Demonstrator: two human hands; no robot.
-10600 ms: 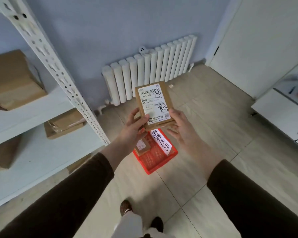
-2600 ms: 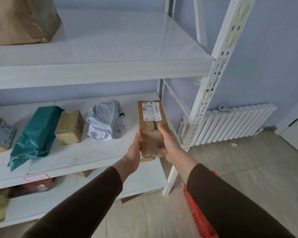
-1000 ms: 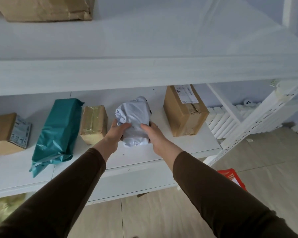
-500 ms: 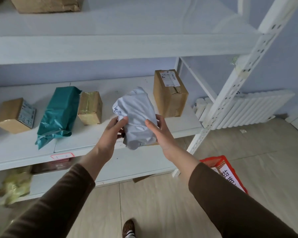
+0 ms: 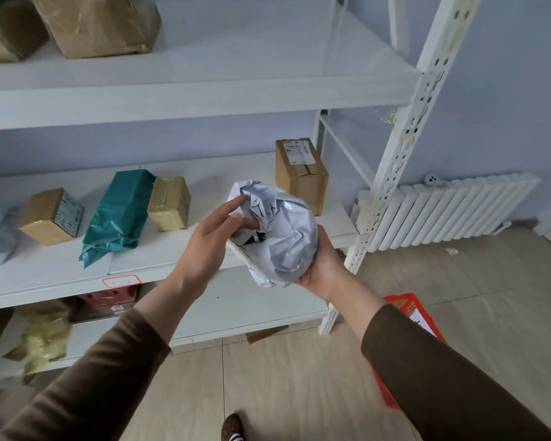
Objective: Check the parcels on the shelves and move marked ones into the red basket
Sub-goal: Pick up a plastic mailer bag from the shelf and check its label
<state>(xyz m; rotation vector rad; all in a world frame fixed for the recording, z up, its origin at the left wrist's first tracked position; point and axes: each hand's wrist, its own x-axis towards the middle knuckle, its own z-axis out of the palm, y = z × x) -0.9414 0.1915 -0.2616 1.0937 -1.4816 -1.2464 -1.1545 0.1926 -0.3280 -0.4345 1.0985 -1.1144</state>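
Observation:
A crumpled grey-white plastic parcel (image 5: 280,237) is held in front of the middle shelf (image 5: 61,275). My right hand (image 5: 323,268) cups it from below and the right. My left hand (image 5: 213,240) grips its left side, fingers on the top folds. On the middle shelf stand a brown box with a label (image 5: 301,173), a small taped box (image 5: 170,202), a green bag (image 5: 116,214) and another labelled box (image 5: 50,216). The red basket (image 5: 409,316) sits on the floor at the right, mostly hidden behind my right sleeve.
Large brown parcels (image 5: 99,23) rest on the top shelf. A yellowish bag (image 5: 42,340) and a dark red item (image 5: 109,300) lie on the lower shelf. A white perforated upright (image 5: 404,135) and a radiator (image 5: 452,211) stand to the right. My shoe (image 5: 233,426) is below.
The grey-white parcel has come off the shelf and is now tilted over in both hands, with my right hand shifted under it.

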